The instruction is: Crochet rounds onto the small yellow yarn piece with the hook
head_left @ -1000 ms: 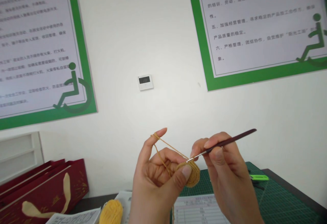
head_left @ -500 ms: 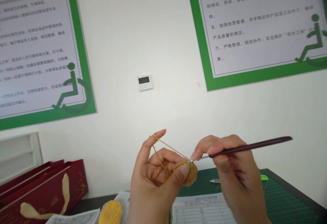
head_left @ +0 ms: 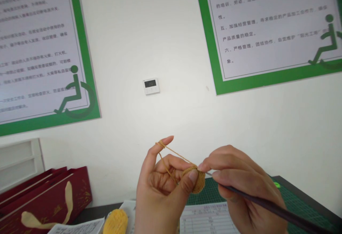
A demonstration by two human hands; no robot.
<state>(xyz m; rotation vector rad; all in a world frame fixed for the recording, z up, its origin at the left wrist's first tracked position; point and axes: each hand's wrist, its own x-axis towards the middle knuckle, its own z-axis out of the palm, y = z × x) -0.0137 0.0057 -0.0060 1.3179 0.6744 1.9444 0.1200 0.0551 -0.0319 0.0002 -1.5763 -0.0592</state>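
Between the thumb and fingers of my left hand (head_left: 162, 187) is a small round piece of mustard-yellow crochet (head_left: 200, 185). A strand of yarn (head_left: 177, 154) loops over my raised left index finger and runs down taut to the edge of the piece. My right hand (head_left: 243, 184) grips a crochet hook (head_left: 256, 201) with a dark handle, which slants down to the lower right. The hook's metal tip meets the top edge of the crochet, partly hidden by my right fingertips.
A yellow ball of yarn (head_left: 115, 222) lies beside papers on the table. A printed sheet (head_left: 208, 219) rests on the green cutting mat (head_left: 301, 205). Dark red gift bags (head_left: 53, 198) stand at the left. On the wall are a thermostat (head_left: 151, 86) and two green-framed posters (head_left: 217, 73).
My right hand has turned, so the hook's handle has swung from pointing up and right to pointing down and right. My left hand has hardly moved.
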